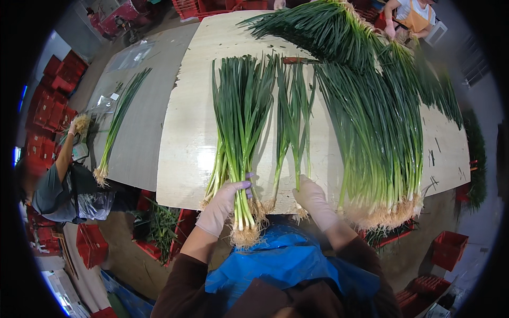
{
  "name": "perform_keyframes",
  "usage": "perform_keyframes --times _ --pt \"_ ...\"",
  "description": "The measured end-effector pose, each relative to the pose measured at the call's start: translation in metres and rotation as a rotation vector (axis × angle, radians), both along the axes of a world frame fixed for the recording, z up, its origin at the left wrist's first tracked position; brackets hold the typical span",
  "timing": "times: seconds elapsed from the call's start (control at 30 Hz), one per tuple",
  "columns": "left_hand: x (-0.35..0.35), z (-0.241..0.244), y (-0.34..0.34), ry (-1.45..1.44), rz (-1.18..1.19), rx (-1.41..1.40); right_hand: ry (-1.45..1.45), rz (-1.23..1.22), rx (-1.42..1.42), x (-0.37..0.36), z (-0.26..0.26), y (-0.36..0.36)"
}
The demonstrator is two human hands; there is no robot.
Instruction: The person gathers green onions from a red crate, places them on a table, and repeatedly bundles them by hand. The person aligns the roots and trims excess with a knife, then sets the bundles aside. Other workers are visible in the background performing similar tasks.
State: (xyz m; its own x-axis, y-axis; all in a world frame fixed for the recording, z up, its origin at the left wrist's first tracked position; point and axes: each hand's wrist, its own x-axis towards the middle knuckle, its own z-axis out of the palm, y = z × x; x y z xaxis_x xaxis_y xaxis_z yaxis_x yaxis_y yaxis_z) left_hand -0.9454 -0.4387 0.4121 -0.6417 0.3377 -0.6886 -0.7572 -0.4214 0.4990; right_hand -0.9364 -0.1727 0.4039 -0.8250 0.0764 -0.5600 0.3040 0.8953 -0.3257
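Observation:
My left hand [224,202], in a pale glove with purple fingertips, is closed around the lower stalks of a bunch of green onions [243,147]; the bunch's roots hang past the table's near edge. To the right, my gloved right hand [312,198] grips the lower stalk of a green onion [297,159], with its roots below the hand. Another thin stalk [280,159] lies between the hands. A large pile of green onions [377,147] spreads to the right, roots towards me. A reddish-brown handled tool [292,60] lies beyond the leaf tips, partly covered.
More green onions [338,31] are heaped at the far side. Co-workers stand at the left [59,190] and at the far right [413,18]. Red crates with green leaves [185,230] are below the near edge. A grey table [139,119] adjoins this wooden one [183,139].

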Motion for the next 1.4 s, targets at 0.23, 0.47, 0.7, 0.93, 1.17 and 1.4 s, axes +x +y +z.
perform_keyframes --times 0.23,0.47,0.7,0.93,1.17,1.4 --pt "-0.001 0.006 0.013 0.051 -0.017 0.094 -0.106 -0.262 -0.593 0.005 0.026 0.002" --pt "0.001 0.020 0.039 0.077 -0.106 0.241 -0.014 0.062 -0.430 0.039 0.055 -0.052" --pt "0.002 0.028 0.037 0.146 -0.141 0.159 0.049 0.259 -0.384 0.035 0.057 -0.051" --pt "0.007 0.055 0.020 0.197 -0.034 0.055 0.106 0.241 -0.649 0.023 0.056 -0.028" --pt "-0.007 0.010 0.000 0.075 -0.014 0.044 0.096 0.039 -0.162 -0.010 0.025 -0.048" --pt "-0.008 -0.014 0.000 0.048 -0.044 0.083 0.202 -0.100 -0.356 -0.009 -0.034 -0.046"
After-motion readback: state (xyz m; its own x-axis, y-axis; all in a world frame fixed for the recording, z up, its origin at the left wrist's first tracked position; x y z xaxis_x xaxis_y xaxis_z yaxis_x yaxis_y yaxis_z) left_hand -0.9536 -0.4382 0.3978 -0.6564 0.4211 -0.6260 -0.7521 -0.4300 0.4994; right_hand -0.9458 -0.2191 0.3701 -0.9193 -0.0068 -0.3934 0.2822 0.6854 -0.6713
